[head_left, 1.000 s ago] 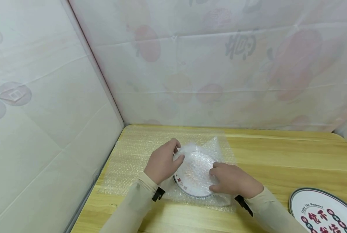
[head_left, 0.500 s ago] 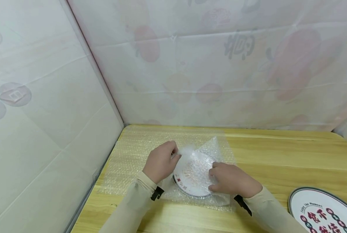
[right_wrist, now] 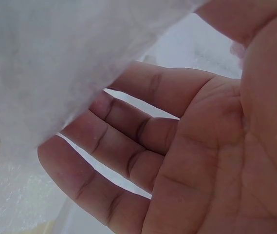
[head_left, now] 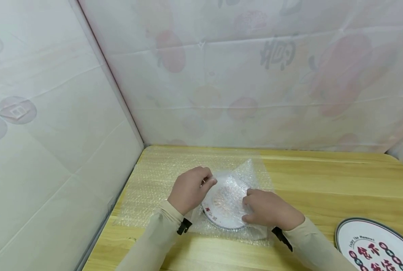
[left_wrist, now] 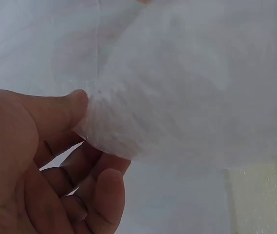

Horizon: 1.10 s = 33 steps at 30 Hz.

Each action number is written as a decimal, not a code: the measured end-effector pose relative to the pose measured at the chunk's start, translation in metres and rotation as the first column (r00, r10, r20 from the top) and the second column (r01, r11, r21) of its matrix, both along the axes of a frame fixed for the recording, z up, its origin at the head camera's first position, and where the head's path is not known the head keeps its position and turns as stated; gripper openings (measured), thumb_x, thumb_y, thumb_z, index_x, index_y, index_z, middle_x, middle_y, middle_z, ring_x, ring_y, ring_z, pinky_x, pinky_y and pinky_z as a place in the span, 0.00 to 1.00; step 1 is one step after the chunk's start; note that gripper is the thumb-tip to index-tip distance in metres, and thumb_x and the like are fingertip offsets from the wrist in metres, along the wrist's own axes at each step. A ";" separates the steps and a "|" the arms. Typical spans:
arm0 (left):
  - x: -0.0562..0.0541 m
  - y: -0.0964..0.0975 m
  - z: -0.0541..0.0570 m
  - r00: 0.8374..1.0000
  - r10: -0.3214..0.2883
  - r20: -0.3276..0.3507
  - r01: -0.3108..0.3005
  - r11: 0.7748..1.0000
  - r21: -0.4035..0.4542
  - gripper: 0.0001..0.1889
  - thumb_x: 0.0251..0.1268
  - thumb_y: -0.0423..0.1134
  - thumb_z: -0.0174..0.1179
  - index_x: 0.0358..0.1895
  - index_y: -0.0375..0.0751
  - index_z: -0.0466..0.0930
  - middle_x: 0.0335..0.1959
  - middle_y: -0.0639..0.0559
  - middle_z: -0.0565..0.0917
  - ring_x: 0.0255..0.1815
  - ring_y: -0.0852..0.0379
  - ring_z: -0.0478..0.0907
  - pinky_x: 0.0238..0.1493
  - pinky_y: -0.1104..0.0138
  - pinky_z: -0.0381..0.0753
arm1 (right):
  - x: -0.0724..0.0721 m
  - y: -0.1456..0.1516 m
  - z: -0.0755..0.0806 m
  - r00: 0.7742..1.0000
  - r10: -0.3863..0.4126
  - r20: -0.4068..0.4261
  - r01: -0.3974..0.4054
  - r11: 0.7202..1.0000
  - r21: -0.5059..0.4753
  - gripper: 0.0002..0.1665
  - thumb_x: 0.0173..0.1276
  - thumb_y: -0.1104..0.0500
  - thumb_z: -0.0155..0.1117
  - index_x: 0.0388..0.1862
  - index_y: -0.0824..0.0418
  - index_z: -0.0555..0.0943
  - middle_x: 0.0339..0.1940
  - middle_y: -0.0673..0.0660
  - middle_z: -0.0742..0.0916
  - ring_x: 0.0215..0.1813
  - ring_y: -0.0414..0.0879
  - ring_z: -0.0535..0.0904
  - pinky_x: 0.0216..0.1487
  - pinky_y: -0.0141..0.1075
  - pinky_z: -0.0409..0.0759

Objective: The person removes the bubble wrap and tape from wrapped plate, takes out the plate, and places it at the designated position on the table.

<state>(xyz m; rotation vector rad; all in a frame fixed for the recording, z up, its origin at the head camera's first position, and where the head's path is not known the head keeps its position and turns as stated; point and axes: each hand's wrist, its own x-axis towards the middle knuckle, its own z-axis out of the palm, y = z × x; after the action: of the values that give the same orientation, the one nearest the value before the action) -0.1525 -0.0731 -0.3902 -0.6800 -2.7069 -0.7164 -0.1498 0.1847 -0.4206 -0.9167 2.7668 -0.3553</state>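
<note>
A round plate (head_left: pixel 226 220) with a dark rim and red characters lies in the head view, mostly under translucent bubble wrap (head_left: pixel 237 188). At the plate's upper left, my left hand (head_left: pixel 190 191) holds up part of the covering; the left wrist view shows thumb and forefinger pinching the edge of a cloudy, translucent sheet (left_wrist: pixel 177 87). My right hand (head_left: pixel 272 209) keeps its bent fingers and thumb on the wrap along the plate's right side. Up close in the right wrist view, the whitish wrap (right_wrist: pixel 46 63) hides its thumb tip and some fingertips.
More bubble wrap (head_left: pixel 147 192) spreads flat to the left and behind, over the wooden table (head_left: pixel 323 184). A larger oval plate (head_left: pixel 367 244) with red characters sits at the lower right, cut off by the frame. Printed cloth walls (head_left: pixel 221 75) rise behind and at the left.
My left hand has come slightly lower and to the right with the sheet, whose raised part now looks lower over the plate. My right hand stays almost still.
</note>
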 end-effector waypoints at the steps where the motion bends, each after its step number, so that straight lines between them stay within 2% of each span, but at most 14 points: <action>1: 0.000 0.000 0.000 1.000 -0.006 -0.005 0.006 1.000 -0.007 0.09 0.73 0.44 0.66 0.31 0.52 0.80 0.26 0.62 0.77 0.24 0.64 0.70 0.26 0.70 0.71 | 0.000 0.000 0.000 1.000 0.002 0.000 -0.002 1.000 -0.001 0.14 0.58 0.47 0.77 0.32 0.53 0.82 0.31 0.46 0.74 0.29 0.41 0.67 0.29 0.39 0.70; 5: 0.000 0.000 0.000 1.000 -0.027 -0.015 0.027 0.999 -0.029 0.15 0.72 0.42 0.67 0.26 0.52 0.73 0.22 0.61 0.70 0.21 0.63 0.63 0.23 0.71 0.65 | 0.000 0.000 0.000 1.000 0.005 0.003 -0.005 1.000 -0.006 0.14 0.59 0.47 0.77 0.31 0.52 0.81 0.32 0.45 0.75 0.30 0.41 0.68 0.30 0.39 0.71; 8: 0.001 0.000 0.000 0.999 -0.032 -0.012 0.031 0.999 -0.033 0.17 0.71 0.42 0.67 0.25 0.52 0.71 0.21 0.60 0.68 0.21 0.63 0.62 0.23 0.71 0.63 | 0.000 0.000 0.001 1.000 0.006 0.002 -0.006 1.000 -0.006 0.14 0.59 0.48 0.77 0.30 0.52 0.81 0.32 0.45 0.74 0.30 0.41 0.68 0.30 0.39 0.71; 11: 0.000 0.000 0.000 1.000 -0.022 -0.002 0.022 1.000 -0.020 0.14 0.72 0.41 0.66 0.27 0.51 0.74 0.22 0.61 0.70 0.21 0.64 0.63 0.23 0.71 0.64 | 0.001 0.000 0.000 1.000 0.009 -0.001 -0.009 1.000 -0.005 0.14 0.59 0.48 0.77 0.30 0.51 0.81 0.31 0.45 0.74 0.30 0.41 0.68 0.30 0.38 0.71; 18: -0.001 0.000 0.000 0.998 0.055 0.017 -0.055 0.998 -0.010 0.07 0.75 0.42 0.61 0.35 0.51 0.78 0.25 0.63 0.74 0.23 0.65 0.69 0.24 0.71 0.71 | 0.002 0.001 0.001 1.000 0.023 -0.012 -0.023 1.000 -0.005 0.13 0.60 0.48 0.76 0.29 0.51 0.80 0.31 0.45 0.73 0.29 0.40 0.67 0.30 0.38 0.70; 28: -0.001 0.001 0.000 0.997 0.060 0.038 -0.061 0.998 0.016 0.05 0.74 0.43 0.60 0.39 0.48 0.80 0.30 0.61 0.79 0.24 0.64 0.72 0.25 0.70 0.74 | 0.001 0.000 -0.001 0.998 0.042 -0.037 -0.042 0.999 -0.003 0.13 0.59 0.48 0.76 0.27 0.50 0.80 0.30 0.45 0.73 0.28 0.40 0.66 0.27 0.36 0.68; 33: -0.005 -0.003 -0.002 0.997 0.080 0.016 -0.080 0.996 0.025 0.06 0.74 0.44 0.61 0.43 0.46 0.81 0.34 0.60 0.82 0.28 0.63 0.75 0.29 0.70 0.76 | -0.001 -0.002 -0.003 0.998 0.050 -0.048 -0.050 0.999 0.002 0.14 0.60 0.49 0.76 0.25 0.50 0.79 0.29 0.45 0.72 0.27 0.39 0.64 0.26 0.35 0.67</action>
<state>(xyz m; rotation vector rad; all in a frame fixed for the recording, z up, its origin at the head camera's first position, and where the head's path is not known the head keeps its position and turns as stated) -0.1574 -0.0765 -0.3920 -0.5591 -2.7166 -0.7380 -0.1509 0.1825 -0.4234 -1.0048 2.7818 -0.3287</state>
